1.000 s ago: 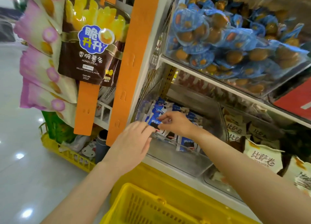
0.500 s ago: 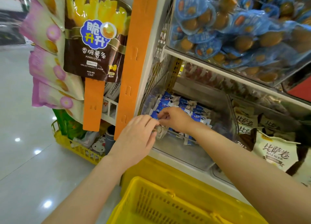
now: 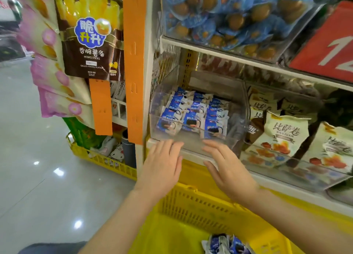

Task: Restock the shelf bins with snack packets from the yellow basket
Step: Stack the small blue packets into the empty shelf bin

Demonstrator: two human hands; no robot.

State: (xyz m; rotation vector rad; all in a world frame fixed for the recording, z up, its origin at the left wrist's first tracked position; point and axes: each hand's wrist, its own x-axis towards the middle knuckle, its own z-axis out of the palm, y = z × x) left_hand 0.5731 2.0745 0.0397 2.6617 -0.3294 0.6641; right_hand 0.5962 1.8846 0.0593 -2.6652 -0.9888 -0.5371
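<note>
- A brown potato-stick bag [image 3: 89, 36] is hung at upper left.
- An orange strip [image 3: 134, 66] is fixed just beside it.
- A red sign [image 3: 313, 53] is seen upper right.

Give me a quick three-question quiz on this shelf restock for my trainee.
1. True or false: the left hand and right hand are both empty.
2. The packets in the bin are: A red, B blue, C green.
3. Fill in: spare packets lie in the yellow ___.

Key: 1 true. 2 B. 3 basket.
</note>
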